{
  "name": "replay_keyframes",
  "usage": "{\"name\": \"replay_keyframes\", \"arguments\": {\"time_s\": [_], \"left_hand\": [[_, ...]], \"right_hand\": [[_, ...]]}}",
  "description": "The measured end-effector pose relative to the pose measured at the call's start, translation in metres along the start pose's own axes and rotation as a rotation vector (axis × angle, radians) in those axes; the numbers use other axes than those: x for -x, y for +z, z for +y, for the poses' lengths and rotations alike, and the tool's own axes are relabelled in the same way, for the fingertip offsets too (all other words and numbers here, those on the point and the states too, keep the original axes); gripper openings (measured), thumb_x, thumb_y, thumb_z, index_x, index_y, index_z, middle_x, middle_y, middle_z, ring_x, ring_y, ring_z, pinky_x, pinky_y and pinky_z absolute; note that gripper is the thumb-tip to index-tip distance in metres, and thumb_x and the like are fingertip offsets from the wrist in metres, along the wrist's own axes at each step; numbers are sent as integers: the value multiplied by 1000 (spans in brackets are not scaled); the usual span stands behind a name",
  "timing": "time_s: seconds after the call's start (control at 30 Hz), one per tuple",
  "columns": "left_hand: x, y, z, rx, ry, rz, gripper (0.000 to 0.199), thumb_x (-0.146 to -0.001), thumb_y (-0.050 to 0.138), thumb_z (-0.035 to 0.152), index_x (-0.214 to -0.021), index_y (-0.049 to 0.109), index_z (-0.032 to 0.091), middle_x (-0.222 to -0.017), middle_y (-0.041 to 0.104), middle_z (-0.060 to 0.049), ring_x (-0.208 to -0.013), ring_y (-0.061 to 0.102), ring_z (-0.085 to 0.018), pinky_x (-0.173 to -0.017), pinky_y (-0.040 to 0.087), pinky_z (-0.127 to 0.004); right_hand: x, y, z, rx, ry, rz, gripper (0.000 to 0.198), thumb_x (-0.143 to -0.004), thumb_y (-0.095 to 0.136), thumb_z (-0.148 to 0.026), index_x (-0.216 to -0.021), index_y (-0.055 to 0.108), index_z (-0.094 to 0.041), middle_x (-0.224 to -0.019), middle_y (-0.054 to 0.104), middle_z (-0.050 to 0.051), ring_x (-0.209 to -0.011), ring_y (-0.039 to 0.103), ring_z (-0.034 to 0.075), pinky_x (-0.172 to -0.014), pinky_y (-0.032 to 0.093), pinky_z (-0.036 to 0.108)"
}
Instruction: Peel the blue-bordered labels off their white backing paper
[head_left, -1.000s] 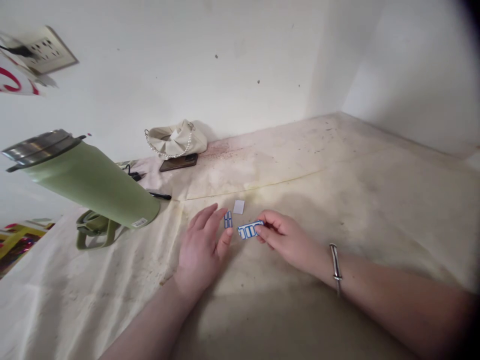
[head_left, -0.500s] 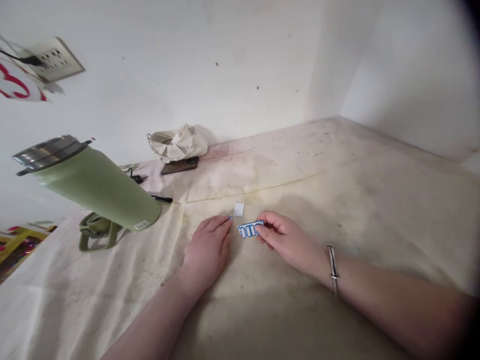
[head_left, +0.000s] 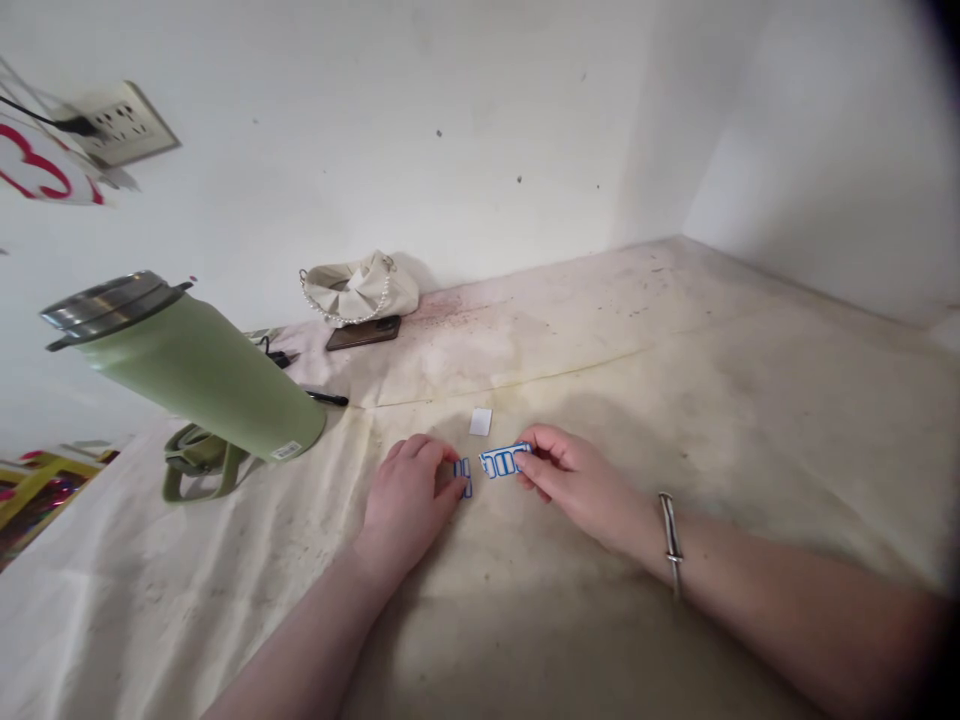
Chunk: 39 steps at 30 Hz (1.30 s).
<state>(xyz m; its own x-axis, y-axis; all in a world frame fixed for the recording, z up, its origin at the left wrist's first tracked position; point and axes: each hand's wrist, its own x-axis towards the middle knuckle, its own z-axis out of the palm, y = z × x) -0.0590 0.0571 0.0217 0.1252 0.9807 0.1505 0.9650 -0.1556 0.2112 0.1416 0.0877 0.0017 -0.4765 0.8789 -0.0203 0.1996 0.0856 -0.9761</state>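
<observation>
Between the thumb and fingers of my right hand [head_left: 561,466] is a small white piece of paper or card with blue outlined shapes [head_left: 501,461]; its left edge is ragged. My left hand [head_left: 411,500] pinches another white piece with blue outlines [head_left: 466,478], partly hidden by the fingers. The two pieces face each other with a narrow gap between them, just over the tablecloth. A small plain white square [head_left: 481,422] lies flat on the cloth beyond them, apart from both hands.
A tall green tumbler [head_left: 202,370] with a metal lid stands at left, beside a green handled lid [head_left: 199,462]. A black pen [head_left: 328,398], a phone [head_left: 364,333] and a cream pouch with pearl strap [head_left: 364,288] lie farther back. The wall holds a socket [head_left: 124,125].
My left hand has drawn its blue-and-white piece nearer and turned it, so more of it shows. My right hand keeps its piece almost in place. The view has shifted slightly.
</observation>
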Motion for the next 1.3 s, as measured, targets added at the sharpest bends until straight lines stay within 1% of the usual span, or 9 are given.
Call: {"name": "replay_keyframes", "arguments": {"time_s": [0.17, 0.23, 0.37, 0.6, 0.7, 0.8, 0.97, 1.13, 1.3], "left_hand": [[0, 4, -2, 66, 4, 5, 7, -75, 57, 21, -68, 56, 20, -76, 59, -2, -77, 55, -20, -65, 42, -31], [0, 5, -1, 68, -11, 16, 2, -76, 56, 21, -77, 58, 20, -80, 60, -3, -80, 55, -21, -68, 43, -33], [0, 1, 1, 54, -5, -18, 28, -75, 57, 23, -103, 58, 21, -101, 60, -6, -94, 54, -24, -79, 42, -36], [-1, -6, -2, 162, 5, -114, 7, -72, 59, 24, -66, 59, 20, -74, 57, -1, -72, 52, -17, -61, 36, -28], [3, -5, 1, 443, -123, -48, 11, -76, 57, 27, -67, 58, 20, -67, 55, 1, -65, 48, -14, -57, 33, -26], [10, -6, 11, 991, -296, -4, 13, -76, 60, 30, -73, 55, 19, -63, 54, 3, -58, 46, -10, -54, 32, -22], [24, -5, 37, 1589, -478, -150, 21, -71, 67, 23, -74, 48, 18, -73, 66, -1, -58, 52, -8, -59, 38, -20], [30, 5, 45, 1434, -554, -147, 20, -70, 68, 26, -69, 51, 17, -58, 55, 5, -48, 41, -5, -49, 30, -17], [28, 4, 41, 958, -365, -46, 16, -73, 62, 25, -62, 54, 17, -64, 52, 2, -57, 44, -10, -52, 33, -20]], "right_hand": [[1, 0, -2, 0, 2, 3, 15, -87, 43, -31, -77, 48, -21, -65, 50, -3, -54, 44, 11, -51, 34, 24], [1, 0, -2, 0, 9, -1, 16, -87, 43, -30, -76, 47, -21, -64, 50, -3, -53, 43, 10, -51, 34, 24], [-1, 1, -1, -13, 5, -6, 15, -87, 43, -30, -77, 47, -21, -63, 49, -4, -53, 42, 10, -51, 34, 23], [0, 2, 0, 2, 6, 1, 15, -87, 44, -29, -77, 48, -20, -64, 50, -4, -54, 43, 10, -52, 34, 23], [-1, 2, 0, -12, 7, 6, 14, -87, 44, -29, -77, 49, -20, -65, 51, -4, -54, 43, 10, -52, 34, 23], [-2, 2, 0, -34, 23, 7, 14, -86, 45, -28, -76, 49, -20, -63, 50, -4, -53, 43, 10, -51, 34, 23], [-2, 5, 2, -26, 32, 10, 11, -84, 48, -28, -80, 54, -19, -68, 55, -2, -60, 49, 11, -55, 38, 23], [2, 11, 4, -22, 30, -11, 13, -84, 50, -31, -81, 56, -20, -69, 56, -2, -60, 48, 11, -55, 37, 23], [6, 11, 4, -8, -18, -91, 11, -83, 52, -29, -79, 56, -20, -70, 55, -3, -63, 47, 10, -57, 35, 23]]}}
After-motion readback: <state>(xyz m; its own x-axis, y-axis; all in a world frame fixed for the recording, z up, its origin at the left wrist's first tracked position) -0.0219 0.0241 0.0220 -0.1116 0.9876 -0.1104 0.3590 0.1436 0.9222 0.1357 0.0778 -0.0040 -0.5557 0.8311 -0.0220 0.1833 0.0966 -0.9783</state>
